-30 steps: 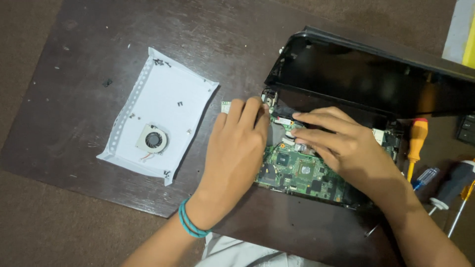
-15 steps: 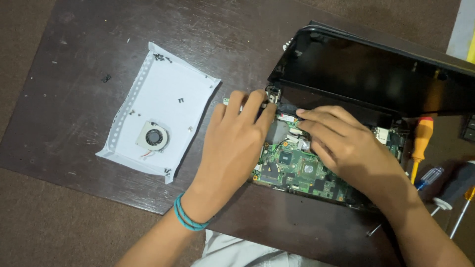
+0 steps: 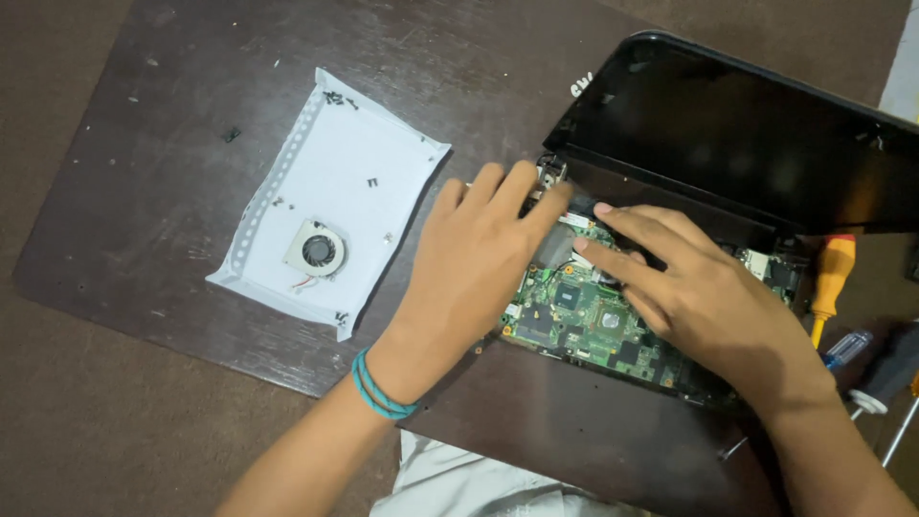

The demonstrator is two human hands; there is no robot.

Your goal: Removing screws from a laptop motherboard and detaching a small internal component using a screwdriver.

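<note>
1. Left hand [image 3: 474,263] lies flat, fingers together, bracing the opened laptop [image 3: 728,144] at its hinge;
2. Right hand [image 3: 694,292] fingertips press onto the green motherboard [image 3: 584,321]; keep pressure light and even.

Teal wristbands [image 3: 381,391], bare forearms

Open dark table [image 3: 172,191] left of white tray [image 3: 335,191], raised laptop screen [image 3: 728,134] blocking behind, screwdrivers [image 3: 833,278] crowding right
</note>
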